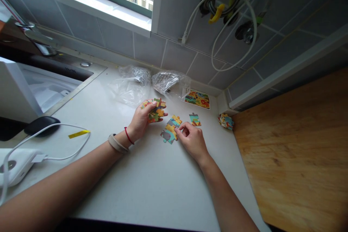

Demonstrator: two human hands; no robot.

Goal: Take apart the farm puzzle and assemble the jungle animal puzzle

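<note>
Several colourful jigsaw puzzle pieces (157,113) are fanned out in my left hand (140,119), with the thumb pressed on top. My right hand (193,141) rests over the counter, thumb and forefinger pinched at the right edge of a small group of joined puzzle pieces (169,134), yellow, teal and grey. Its fingertips partly hide that edge. Just beyond my right hand lies a single teal puzzle piece (194,119), apart from the group. A picture card (198,99) with bright animals lies farther back near the wall.
A pile of puzzle pieces (226,121) sits at the counter's right edge, beside a wooden board (293,152). Crumpled clear plastic bags (136,83) lie along the tiled wall. To the left are a sink (89,74), a black mouse (42,126) and a white charger (19,166) with a cable.
</note>
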